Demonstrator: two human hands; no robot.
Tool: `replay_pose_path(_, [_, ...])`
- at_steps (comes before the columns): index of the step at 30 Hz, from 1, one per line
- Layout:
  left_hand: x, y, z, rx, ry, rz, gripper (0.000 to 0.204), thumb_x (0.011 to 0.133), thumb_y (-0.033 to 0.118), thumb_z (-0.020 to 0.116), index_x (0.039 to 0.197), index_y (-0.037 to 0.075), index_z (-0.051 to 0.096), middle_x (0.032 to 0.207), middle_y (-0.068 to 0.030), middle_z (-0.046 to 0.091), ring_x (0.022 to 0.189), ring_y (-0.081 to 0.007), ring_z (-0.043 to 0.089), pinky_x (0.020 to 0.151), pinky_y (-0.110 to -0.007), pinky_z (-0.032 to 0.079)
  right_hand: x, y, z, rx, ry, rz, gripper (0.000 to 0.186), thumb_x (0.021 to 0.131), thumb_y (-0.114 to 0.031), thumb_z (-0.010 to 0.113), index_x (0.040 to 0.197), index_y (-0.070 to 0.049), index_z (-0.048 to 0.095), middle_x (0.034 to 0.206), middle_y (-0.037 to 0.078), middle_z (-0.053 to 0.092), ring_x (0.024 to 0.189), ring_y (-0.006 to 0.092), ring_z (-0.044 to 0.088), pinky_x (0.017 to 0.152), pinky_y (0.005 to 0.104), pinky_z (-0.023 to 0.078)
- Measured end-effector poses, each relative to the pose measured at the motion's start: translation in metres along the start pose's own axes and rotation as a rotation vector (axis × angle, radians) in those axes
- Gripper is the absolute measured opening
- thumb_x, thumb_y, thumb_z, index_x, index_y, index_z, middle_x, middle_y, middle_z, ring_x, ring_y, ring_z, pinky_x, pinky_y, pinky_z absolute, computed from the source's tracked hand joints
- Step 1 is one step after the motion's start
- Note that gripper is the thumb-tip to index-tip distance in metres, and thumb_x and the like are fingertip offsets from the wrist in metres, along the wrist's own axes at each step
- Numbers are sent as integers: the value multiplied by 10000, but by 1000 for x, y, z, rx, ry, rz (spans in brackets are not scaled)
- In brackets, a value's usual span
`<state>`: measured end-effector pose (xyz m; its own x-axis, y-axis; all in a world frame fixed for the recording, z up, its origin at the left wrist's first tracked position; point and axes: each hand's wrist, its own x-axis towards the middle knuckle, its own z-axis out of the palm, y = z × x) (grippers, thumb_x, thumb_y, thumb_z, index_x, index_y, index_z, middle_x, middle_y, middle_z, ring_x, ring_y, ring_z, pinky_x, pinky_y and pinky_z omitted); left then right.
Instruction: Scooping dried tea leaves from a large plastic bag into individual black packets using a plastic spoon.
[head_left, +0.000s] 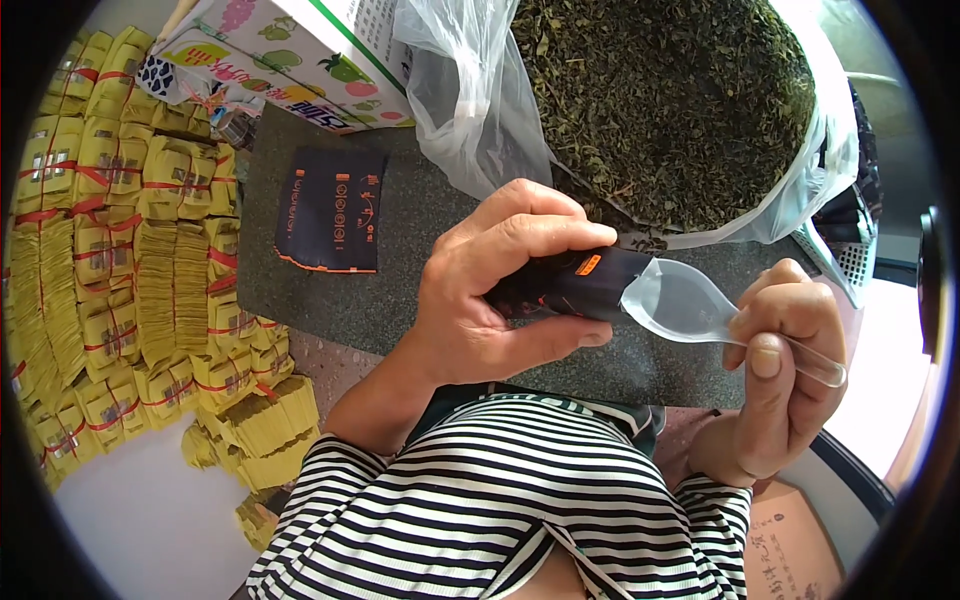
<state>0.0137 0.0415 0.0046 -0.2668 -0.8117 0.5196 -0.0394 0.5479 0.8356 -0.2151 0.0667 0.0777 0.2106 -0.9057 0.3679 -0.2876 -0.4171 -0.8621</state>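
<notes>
Head view: in the middle of the frame the left hand (490,290) wraps its fingers around a small dark pouch (570,285) with orange marks, holding it sideways with its open mouth turned to the right. The right hand (785,375), at the right of the frame, pinches the handle of a clear plastic spoon (690,305), fingers closed narrow on it, and the bowl of the spoon sits at the mouth of the pouch. As I judge it, the step goes best if the left hand keeps the mouth squeezed open and tilted up while the spoon goes well inside before tipping, so no leaves fall out.

Above the hands, at the upper right, a big clear plastic bag (470,110) is rolled open around a heap of dried green leaves (670,100). A dark speckled table (400,290) carries it, and a flat stack of empty dark pouches (332,210) lies at the upper left of centre. Bundles of yellow packets (130,250) tied with red bands fill the left, with a printed cardboard box (290,55) at the top.
</notes>
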Motion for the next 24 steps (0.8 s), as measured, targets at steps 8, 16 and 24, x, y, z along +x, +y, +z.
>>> replay_pose_path(8, [4, 1, 0, 7, -23, 28, 594, 625, 171, 908, 1125, -46, 671, 1071, -165, 615, 951, -206, 607, 807, -291, 485, 2, -5, -12, -39, 173, -66, 327, 963, -277, 589, 862, 32, 567, 677, 71, 527, 561, 108, 424, 520, 246, 317])
replay_pose_path(16, [3, 2, -8, 73, 5, 13, 601, 612, 191, 912, 1111, -45, 675, 1040, -160, 622, 916, -206, 613, 790, -285, 487, 17, 36, -18, -180, 243, 184, 107, 977, -77, 568, 928, 0, 624, 684, -39, 498, 577, 38, 413, 524, 189, 295])
replay_pose_path(24, [-1, 3, -19, 77, 58, -22, 602, 599, 173, 909, 1110, -43, 675, 1063, -150, 609, 915, -181, 603, 786, -262, 482, 61, 77, 14, -824, 70, -17, 118, 952, -86, 588, 994, 23, 609, 720, 152, 569, 584, 170, 507, 572, 311, 425])
